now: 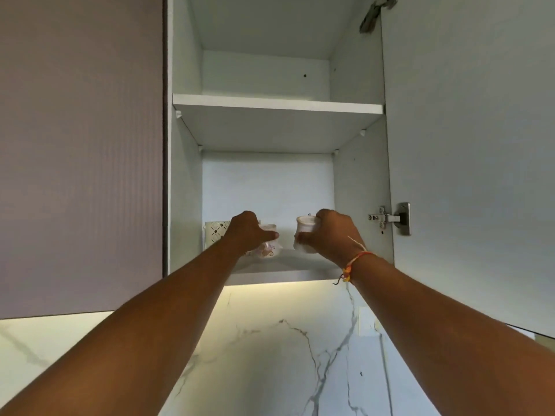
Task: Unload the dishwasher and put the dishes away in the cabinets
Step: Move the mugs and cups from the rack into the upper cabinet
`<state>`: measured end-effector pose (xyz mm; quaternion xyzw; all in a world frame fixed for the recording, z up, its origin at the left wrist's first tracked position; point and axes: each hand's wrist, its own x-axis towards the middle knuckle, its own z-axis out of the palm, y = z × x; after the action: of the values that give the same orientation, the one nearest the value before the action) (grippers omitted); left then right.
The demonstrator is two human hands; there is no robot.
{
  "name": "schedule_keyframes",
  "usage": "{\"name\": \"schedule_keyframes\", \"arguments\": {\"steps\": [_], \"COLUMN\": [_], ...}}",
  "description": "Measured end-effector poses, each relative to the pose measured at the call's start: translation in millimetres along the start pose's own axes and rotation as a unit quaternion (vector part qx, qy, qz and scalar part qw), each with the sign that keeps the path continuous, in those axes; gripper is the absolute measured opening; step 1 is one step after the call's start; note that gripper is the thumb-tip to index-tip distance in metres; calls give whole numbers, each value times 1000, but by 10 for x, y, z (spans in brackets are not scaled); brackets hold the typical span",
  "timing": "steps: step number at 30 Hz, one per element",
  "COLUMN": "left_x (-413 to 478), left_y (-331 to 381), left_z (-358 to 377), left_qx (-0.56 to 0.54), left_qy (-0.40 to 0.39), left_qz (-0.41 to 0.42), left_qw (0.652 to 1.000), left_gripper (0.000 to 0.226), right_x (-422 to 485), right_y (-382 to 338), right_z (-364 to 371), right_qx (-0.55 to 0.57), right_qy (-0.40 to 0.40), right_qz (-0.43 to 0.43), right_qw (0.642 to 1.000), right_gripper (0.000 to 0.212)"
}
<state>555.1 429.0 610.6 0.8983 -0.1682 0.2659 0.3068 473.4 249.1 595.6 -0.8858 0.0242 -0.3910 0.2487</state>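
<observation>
A patterned mug [213, 232] sits far left on the lower shelf [288, 276]. Beside it the left hand [244, 232] grips a floral cup [270, 247], the right hand [330, 235] a white cup [304, 228] — both at the shelf, unreleased; dishwasher unseen.

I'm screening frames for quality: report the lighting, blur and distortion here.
Head view: warm light under the cabinet glares on the marble wall; the cabinet's inside is dimmer; the left cup in the left hand and the right cup in the right hand look soft and washed out; the wide lens makes the arms loom large.
</observation>
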Motion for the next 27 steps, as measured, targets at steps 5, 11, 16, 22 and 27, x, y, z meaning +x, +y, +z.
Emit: {"name": "schedule_keyframes", "arguments": {"steps": [5, 11, 16, 22, 27], "left_x": [288, 532, 586, 622, 625], "left_y": [-56, -110, -223, -230, -301], "left_z": [220, 350, 507, 583, 595], "left_qx": [51, 105, 80, 110, 80], "left_qy": [-52, -50, 40, 35, 6], "left_qz": [3, -7, 1, 23, 45], "left_qw": [997, 993, 996, 993, 996], "left_gripper": [62, 63, 69, 45, 12], "right_x": [384, 701, 913, 1024, 1112], "right_y": [163, 211, 295, 396, 467], "right_z": [334, 533, 618, 781, 867], "right_qx": [-58, -92, -146, -114, -152], "right_qy": [-83, -141, -153, -134, -162], "right_qz": [13, 1, -19, 18, -17], "right_qw": [995, 986, 977, 984, 975], "right_gripper": [54, 47, 57, 60, 30]}}
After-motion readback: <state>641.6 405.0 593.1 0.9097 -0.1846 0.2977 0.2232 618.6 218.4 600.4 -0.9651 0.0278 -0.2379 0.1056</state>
